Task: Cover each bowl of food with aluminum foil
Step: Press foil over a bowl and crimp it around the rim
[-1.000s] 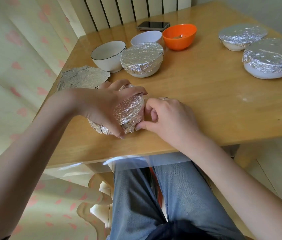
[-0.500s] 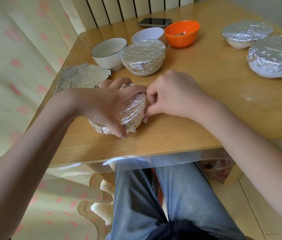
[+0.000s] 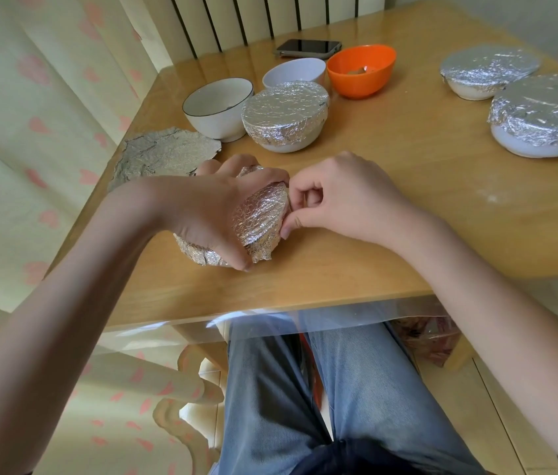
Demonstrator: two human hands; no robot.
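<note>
Small crinkled-foil-wrapped bowl (tilted on pale wooden table): left hand grips it; right hand pinches its foil edge.

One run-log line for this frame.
left hand grips foil-wrapped bowl | right hand pinches foil edge | three covered bowls set aside | orange bowl uncovered

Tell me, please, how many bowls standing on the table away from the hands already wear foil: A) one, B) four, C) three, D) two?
C: one foil-covered bowl sits beside the open black-rimmed white bowl, and two more foil-covered bowls stand at the right; the orange bowl and plain white bowl remain uncovered.
</note>
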